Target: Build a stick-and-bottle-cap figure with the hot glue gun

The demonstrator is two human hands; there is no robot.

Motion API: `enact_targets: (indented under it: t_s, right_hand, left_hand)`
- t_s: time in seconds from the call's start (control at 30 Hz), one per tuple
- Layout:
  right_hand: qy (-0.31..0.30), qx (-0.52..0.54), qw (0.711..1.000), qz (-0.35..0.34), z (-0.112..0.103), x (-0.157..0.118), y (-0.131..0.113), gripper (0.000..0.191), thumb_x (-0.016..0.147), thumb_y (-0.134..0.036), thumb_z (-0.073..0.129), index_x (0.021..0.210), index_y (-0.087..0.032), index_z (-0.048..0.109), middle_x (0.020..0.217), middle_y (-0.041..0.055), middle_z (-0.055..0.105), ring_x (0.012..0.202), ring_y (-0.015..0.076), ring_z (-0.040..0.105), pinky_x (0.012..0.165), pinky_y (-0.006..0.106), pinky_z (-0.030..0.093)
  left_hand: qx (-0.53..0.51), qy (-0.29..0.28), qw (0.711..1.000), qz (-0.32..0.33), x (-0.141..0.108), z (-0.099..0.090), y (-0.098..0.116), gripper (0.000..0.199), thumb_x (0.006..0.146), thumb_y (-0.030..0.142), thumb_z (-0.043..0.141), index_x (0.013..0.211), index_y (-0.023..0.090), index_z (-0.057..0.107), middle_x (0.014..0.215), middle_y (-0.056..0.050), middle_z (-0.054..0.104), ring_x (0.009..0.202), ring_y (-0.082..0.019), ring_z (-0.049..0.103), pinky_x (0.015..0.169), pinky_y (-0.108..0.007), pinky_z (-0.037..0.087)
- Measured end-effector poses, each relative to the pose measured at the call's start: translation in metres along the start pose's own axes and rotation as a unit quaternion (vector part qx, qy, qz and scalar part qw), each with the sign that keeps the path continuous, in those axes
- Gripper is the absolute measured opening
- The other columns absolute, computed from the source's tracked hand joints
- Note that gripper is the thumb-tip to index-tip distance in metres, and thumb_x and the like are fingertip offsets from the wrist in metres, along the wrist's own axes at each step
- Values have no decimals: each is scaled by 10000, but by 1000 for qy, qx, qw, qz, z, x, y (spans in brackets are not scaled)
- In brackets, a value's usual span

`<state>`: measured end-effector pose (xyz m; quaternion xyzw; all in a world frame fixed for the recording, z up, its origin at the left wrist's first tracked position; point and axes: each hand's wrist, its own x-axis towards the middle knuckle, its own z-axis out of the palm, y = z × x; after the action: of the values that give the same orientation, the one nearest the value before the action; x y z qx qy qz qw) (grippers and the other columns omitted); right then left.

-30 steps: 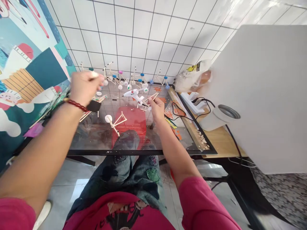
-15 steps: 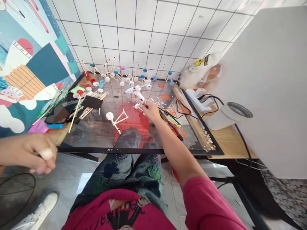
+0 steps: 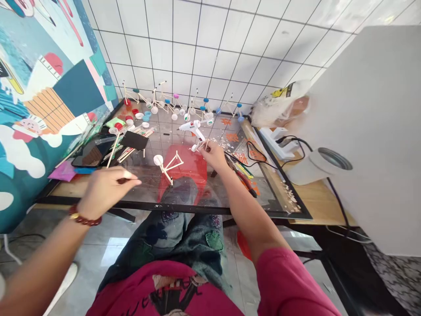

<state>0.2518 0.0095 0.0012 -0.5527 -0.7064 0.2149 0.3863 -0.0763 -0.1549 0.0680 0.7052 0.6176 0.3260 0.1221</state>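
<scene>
My left hand, with a dark red bead bracelet, hovers over the table's front left edge. Its fingertips are pinched together; anything between them is too small or blurred to name. In my right hand are thin sticks joined to a white bottle cap. Right behind its fingers is a white glue gun, nozzle pointing left, its handle end close to the fingertips. Between the hands, a stick frame with a round white cap rests apart on the glass.
Several stick-and-cap models line the back edge. A phone, a black card, loose sticks and caps lie left. Red-handled pliers and the gun's cable lie right, near a power strip and white canister.
My left hand has swung from the far left to the right, over the table's front edge. My right hand stays beside the glue gun, and the whole view has shifted slightly.
</scene>
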Motion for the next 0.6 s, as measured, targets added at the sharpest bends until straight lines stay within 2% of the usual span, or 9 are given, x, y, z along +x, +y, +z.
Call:
enact_targets:
  t_s: [0.07, 0.13, 0.23, 0.33, 0.43, 0.47, 0.5, 0.53, 0.6]
  right_hand:
    - [-4, -1, 1000, 1, 1, 0, 0, 259, 833, -412, 637, 950, -189, 700, 676, -29, 590, 632, 138, 509, 659, 263, 387]
    - [-5, -4, 1000, 3, 2, 0, 1, 272, 834, -427, 642, 954, -191, 703, 674, -27, 590, 636, 142, 516, 662, 267, 390]
    - [-5, -12, 1000, 7, 3, 1, 2, 275, 833, -440, 647, 955, -200, 705, 686, -23, 600, 651, 150, 531, 674, 274, 401]
    - [-2, -8, 1000, 4, 1, 0, 2, 265, 836, -439, 643, 941, -202, 700, 696, -23, 604, 655, 149, 534, 681, 276, 405]
    - [0, -6, 1000, -4, 0, 0, 1, 263, 831, -440, 651, 926, -198, 686, 712, -22, 613, 659, 144, 535, 674, 275, 398]
    - [-1, -7, 1000, -5, 0, 0, 2, 270, 831, -447, 652, 930, -198, 682, 714, -22, 615, 658, 144, 535, 669, 274, 396]
    - [-1, -9, 1000, -5, 1, 1, 2, 280, 833, -458, 649, 937, -200, 678, 715, -23, 615, 656, 143, 535, 665, 274, 396]
    - [-2, -10, 1000, -4, 2, 1, 3, 291, 837, -470, 643, 944, -201, 675, 715, -23, 615, 654, 144, 536, 662, 274, 396]
    - [-7, -12, 1000, -6, 4, 2, 6, 312, 847, -497, 629, 943, -203, 668, 716, -22, 612, 649, 144, 536, 656, 275, 396]
  left_hand:
    - [53, -36, 998, 1, 5, 28, 0, 327, 783, 490, 751, 897, 187, 794, 905, -53, 769, 684, -175, 652, 711, -303, 529]
    - [101, -55, 993, 4, 8, 53, -2, 439, 779, 527, 741, 1006, 154, 789, 981, -98, 751, 739, -214, 673, 730, -338, 534]
    - [143, -72, 986, 40, 13, 71, -4, 343, 888, 450, 599, 934, 168, 790, 980, -118, 735, 869, -272, 691, 761, -372, 529]
    - [144, -61, 985, 76, 11, 60, 3, 364, 936, 350, 461, 758, 197, 740, 894, -110, 730, 894, -284, 675, 801, -397, 515]
    - [46, -40, 997, 52, -15, 29, 10, 322, 924, 392, 470, 760, 223, 689, 864, -76, 720, 888, -254, 669, 859, -390, 509]
    - [-3, -62, 998, 14, -30, 19, 8, 293, 917, 420, 488, 787, 248, 686, 834, -41, 717, 802, -224, 661, 789, -365, 518]
    - [-42, -108, 993, -30, -47, 10, 2, 292, 913, 449, 491, 767, 279, 678, 729, -2, 684, 664, -198, 620, 668, -346, 504]
    - [-75, -173, 979, -74, -66, 3, -8, 331, 901, 485, 503, 671, 288, 637, 631, 24, 633, 561, -184, 565, 576, -341, 468]
    - [-165, -272, 938, -135, -106, 0, -38, 391, 787, 614, 580, 544, 310, 619, 509, 46, 577, 475, -181, 510, 488, -341, 418]
